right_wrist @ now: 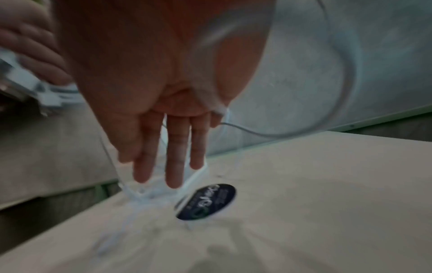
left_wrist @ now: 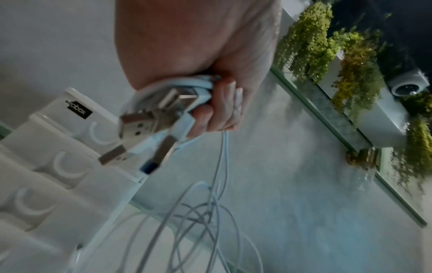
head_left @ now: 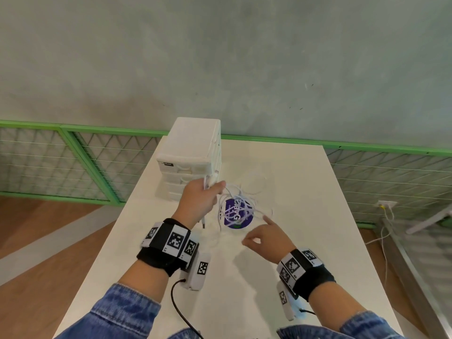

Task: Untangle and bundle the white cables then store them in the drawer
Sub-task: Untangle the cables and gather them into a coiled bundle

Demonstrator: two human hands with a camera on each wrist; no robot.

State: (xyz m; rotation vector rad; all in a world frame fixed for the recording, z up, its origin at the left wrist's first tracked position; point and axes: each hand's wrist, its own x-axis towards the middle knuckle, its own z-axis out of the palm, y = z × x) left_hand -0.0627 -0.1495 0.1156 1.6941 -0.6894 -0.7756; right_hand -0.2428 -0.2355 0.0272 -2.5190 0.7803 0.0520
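1. My left hand (head_left: 199,203) is raised above the table (head_left: 305,192), its fingers curled tight round the plug ends of the white cables (head_left: 241,206).
2. In the left wrist view several USB plugs (left_wrist: 140,122) stick out of that fist.
3. The cables hang in a tangle from the fist down onto a round purple sticker (head_left: 236,215).
4. My right hand (head_left: 265,237) hovers near the tangle, fingers straight and spread, gripping nothing.
5. The white drawer unit (head_left: 189,155) stands at the far left, its drawers closed.

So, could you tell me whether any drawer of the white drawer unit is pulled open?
No: in the left wrist view the drawer fronts of the white drawer unit sit flush and closed.
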